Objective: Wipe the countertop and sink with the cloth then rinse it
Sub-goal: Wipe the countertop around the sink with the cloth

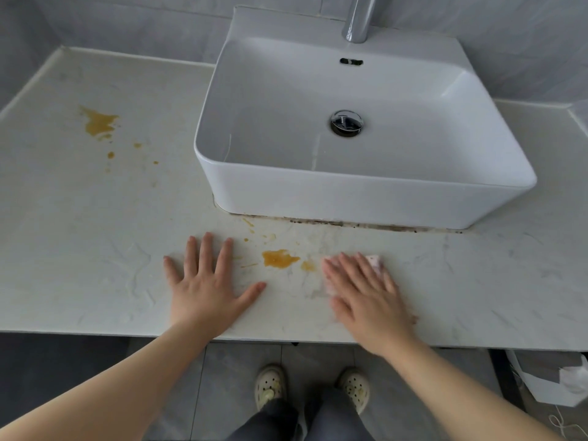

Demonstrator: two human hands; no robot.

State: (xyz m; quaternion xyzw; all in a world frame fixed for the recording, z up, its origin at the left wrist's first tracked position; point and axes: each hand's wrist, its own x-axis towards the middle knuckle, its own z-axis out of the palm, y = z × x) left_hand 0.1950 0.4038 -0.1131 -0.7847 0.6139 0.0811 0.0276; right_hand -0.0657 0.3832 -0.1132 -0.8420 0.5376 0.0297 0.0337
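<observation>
Two bare hands lie on the pale marbled table (95, 233), near its front edge. The left hand (206, 291) rests palm down on the bare surface, its fingers (206, 253) straight and spread, holding nothing. The right hand (366, 300) is pressed flat on a pink cloth (375, 261). Its fingers (346, 268) are stretched out over the cloth rather than curled round it, and they look slightly blurred. Most of the cloth is hidden under the palm; only a pink corner shows past the fingertips and a pale edge beside the thumb.

Between the hands sits a yellow-brown stain (280, 258), with a smaller spot (308, 266) just beside the right hand's fingertips and fine splashes trailing towards the sink. A second stain (98, 122) with scattered drops lies well apart, at the far left of the table.

Behind the hands stands a white rectangular sink (350, 198), set on top of the table. A chrome drain (346, 122) sits in its basin, an overflow slot (351, 61) is in the back wall, and a chrome tap (358, 20) rises above it. Dark grime (366, 225) lines the joint where the sink's front meets the table.

Below the table edge are grey floor tiles (229, 377), two light perforated shoes (270, 386) and some white paper (566, 380) at the lower right.
</observation>
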